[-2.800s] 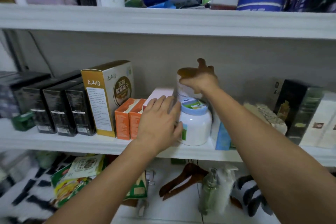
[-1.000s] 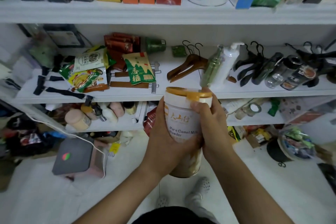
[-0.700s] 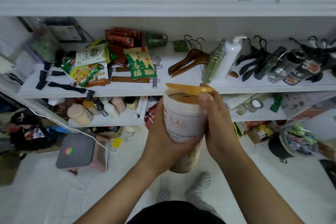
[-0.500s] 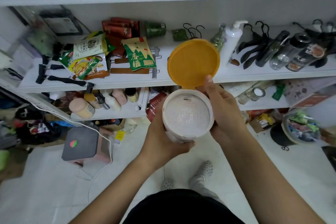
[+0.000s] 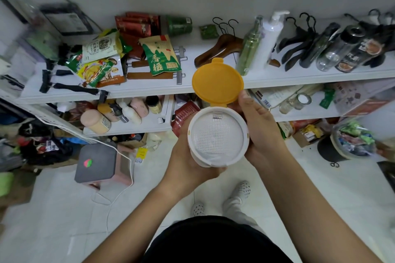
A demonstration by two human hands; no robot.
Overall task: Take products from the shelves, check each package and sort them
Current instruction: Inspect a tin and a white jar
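Since the earlier frame, the hinged orange plastic lid (image 5: 217, 82) has swung fully open above the white cylindrical canister (image 5: 218, 137). The left hand (image 5: 188, 157) and right hand (image 5: 261, 132) wrap their fingers around the canister, held at waist height before the shelves. Step in hand: checking the inner seal; next, close the lid and sort.

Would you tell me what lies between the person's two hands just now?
In the head view, the white can sits between the left hand and right hand, both gripping its sides. Its orange lid is flipped open.
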